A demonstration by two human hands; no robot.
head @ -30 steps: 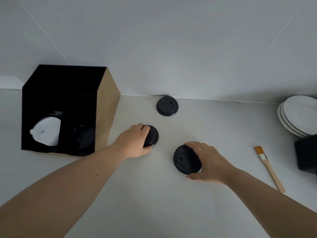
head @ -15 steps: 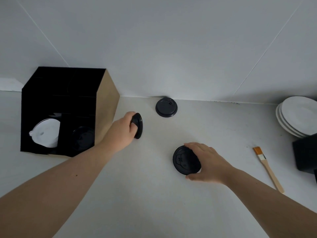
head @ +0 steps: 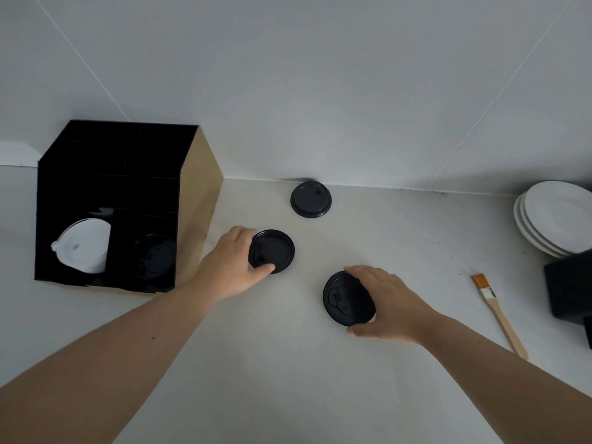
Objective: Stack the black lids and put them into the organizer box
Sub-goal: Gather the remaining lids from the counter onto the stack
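Note:
My left hand [head: 232,269] grips a black lid [head: 272,250] by its left edge, hollow underside up, just right of the organizer box [head: 195,206]. On a second black lid [head: 347,299] lying on the counter rests my right hand [head: 389,302], fingers curled over its right rim. A third black lid [head: 310,199] lies alone by the wall. The box's front is black and open; its lower right cell holds black lids [head: 153,256], its lower left cell white lids [head: 85,245].
A stack of white plates [head: 559,217] stands at the far right, with a black block [head: 568,290] in front of it. A wooden-handled brush [head: 498,312] lies on the counter to the right of my right hand.
My left hand lifted its lid off the counter, stood it on edge, then turned it hollow side up. My right hand stayed on its lid.

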